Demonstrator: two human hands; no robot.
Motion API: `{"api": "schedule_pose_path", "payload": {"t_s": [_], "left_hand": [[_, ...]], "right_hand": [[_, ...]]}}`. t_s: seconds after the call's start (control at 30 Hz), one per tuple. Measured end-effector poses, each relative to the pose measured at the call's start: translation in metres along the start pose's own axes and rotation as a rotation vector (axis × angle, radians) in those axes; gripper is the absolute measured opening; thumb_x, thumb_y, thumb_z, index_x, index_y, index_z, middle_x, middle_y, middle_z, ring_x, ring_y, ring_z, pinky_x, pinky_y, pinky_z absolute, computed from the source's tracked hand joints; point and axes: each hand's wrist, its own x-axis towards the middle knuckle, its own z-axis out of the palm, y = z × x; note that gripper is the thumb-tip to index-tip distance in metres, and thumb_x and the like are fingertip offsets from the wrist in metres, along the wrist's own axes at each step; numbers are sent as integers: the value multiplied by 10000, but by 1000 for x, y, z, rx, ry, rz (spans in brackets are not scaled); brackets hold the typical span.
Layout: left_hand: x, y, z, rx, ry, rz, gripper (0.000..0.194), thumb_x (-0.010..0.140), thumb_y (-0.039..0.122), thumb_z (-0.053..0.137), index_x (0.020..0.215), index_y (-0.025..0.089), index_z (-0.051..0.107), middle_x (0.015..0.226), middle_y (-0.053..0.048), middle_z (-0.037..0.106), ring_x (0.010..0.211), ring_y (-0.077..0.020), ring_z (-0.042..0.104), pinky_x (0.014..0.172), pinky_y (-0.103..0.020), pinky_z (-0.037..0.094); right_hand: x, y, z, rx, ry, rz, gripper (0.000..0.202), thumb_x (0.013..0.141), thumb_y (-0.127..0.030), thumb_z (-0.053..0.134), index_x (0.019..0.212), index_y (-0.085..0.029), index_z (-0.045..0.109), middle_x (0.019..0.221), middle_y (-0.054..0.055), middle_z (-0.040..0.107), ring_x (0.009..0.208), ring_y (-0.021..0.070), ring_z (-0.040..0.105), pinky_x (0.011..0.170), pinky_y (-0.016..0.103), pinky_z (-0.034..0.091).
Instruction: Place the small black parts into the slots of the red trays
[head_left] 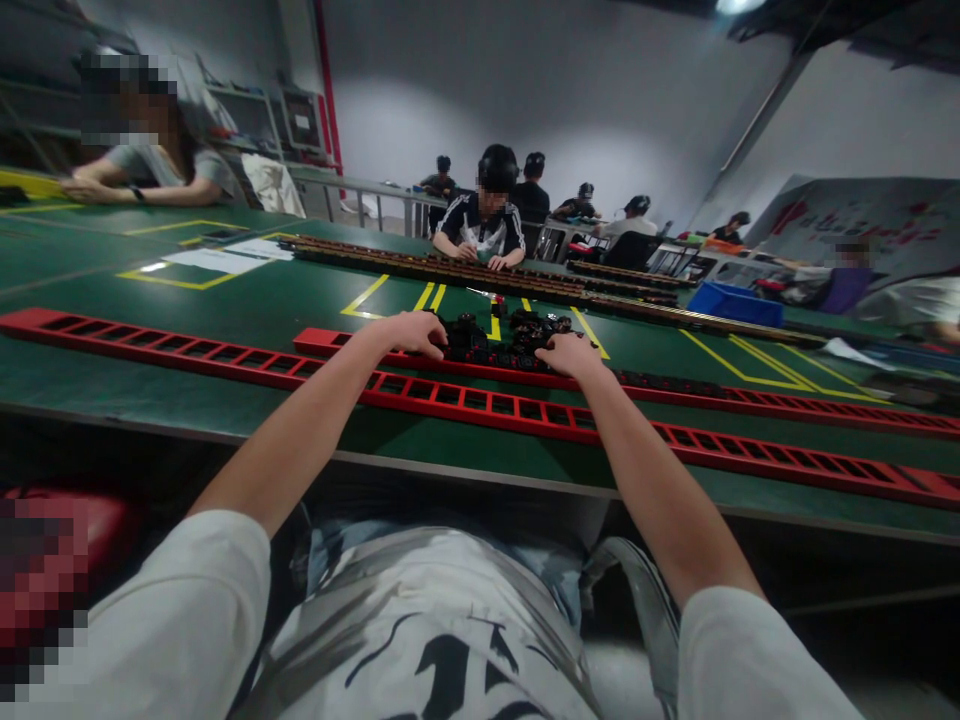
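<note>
My left hand (420, 334) rests at the left end of a group of small black parts (529, 335), its fingers curled and touching or close to the parts. On the right side of that group, my right hand (568, 353) has its fingers bent over the black parts. What either hand grips, if anything, is too small to make out. Black pieces sit in and behind the far red slotted rail (765, 403). Nearer to me a longer red rail (480, 405) with slots crosses under my forearms.
The green table (277, 280) has yellow tape marks and white sheets (225, 258). Long brown rails (420, 268) lie across its far part, near a blue bin (735, 304). A person (484, 215) works opposite; another person (161, 165) sits at the left.
</note>
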Motion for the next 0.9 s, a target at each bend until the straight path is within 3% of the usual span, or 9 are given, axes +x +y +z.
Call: {"api": "schedule_pose_path", "payload": {"t_s": [0.3, 0.5, 0.63, 0.7, 0.77, 0.9], "left_hand": [[1, 4, 2, 14, 37, -41, 410, 730, 503, 726, 1063, 268, 766, 1012, -51, 758, 962, -260, 671, 890, -356, 469], [-5, 9, 0, -20, 56, -14, 406, 746, 474, 716, 1078, 246, 770, 1118, -80, 739, 1005, -277, 665, 919, -387, 466], [-4, -9, 1, -53, 186, 10, 348, 875, 429, 554, 1040, 228, 786, 1090, -73, 736, 1011, -234, 652, 938, -335, 461], [-5, -25, 1, -30, 328, -72, 359, 878, 406, 539, 1061, 213, 780, 1093, -88, 724, 1050, -243, 634, 969, -336, 454], [-7, -40, 3, -28, 399, -180, 382, 844, 427, 576, 1091, 209, 770, 1078, -101, 721, 1067, -262, 628, 987, -349, 448], [-10, -55, 8, -31, 264, -290, 424, 813, 478, 576, 1094, 222, 764, 946, -85, 745, 924, -246, 664, 889, -332, 487]], "right_hand": [[0, 0, 1, 7, 9, 1, 561, 899, -582, 499, 1291, -216, 664, 1376, 179, 579, 1307, 428, 468, 1018, 606, 420], [-1, 0, 0, -6, 7, -1, 546, 899, -566, 501, 1276, -208, 671, 1347, 180, 597, 1259, 394, 518, 1002, 543, 449], [-2, 0, -1, -8, 6, -7, 546, 904, -571, 495, 1274, -211, 674, 1328, 174, 611, 1241, 377, 540, 997, 526, 455], [-2, 0, -1, -6, 14, -13, 553, 907, -579, 492, 1279, -211, 673, 1315, 168, 621, 1233, 363, 549, 1004, 518, 453], [-2, 1, 0, -7, 23, -15, 554, 909, -581, 496, 1281, -211, 672, 1308, 166, 628, 1228, 354, 555, 1014, 512, 448], [0, 2, 2, -25, 32, -33, 543, 915, -583, 493, 1273, -218, 678, 1300, 165, 636, 1214, 344, 568, 1014, 504, 452]]}}
